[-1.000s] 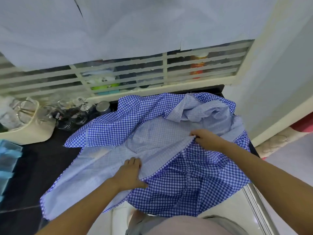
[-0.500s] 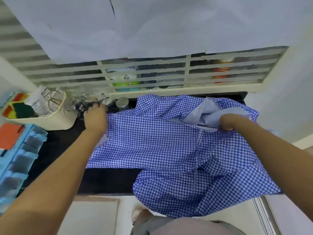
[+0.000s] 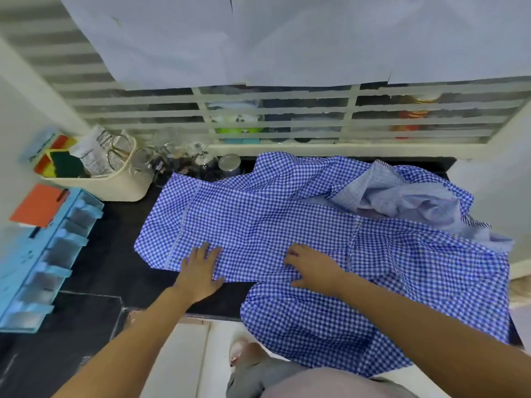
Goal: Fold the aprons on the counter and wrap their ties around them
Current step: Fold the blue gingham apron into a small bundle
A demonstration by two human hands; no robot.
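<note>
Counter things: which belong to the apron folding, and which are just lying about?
In the job: checked apron, left hand and right hand pressing flat on it, black counter.
Lying about: cream basket, glass jars, blue drawer box, orange card.

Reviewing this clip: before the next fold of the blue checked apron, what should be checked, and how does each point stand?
1. Left hand and right hand flat on the apron: ok.
2. Left panel smooth on the counter: ok.
3. Far right corner flattened: not ok, pale underside bunched.
4. Whole apron on the counter: not ok, near right part hangs over the edge.
5. Ties located: cannot tell.
6. Glass jars clear of the cloth: cannot tell.
</note>
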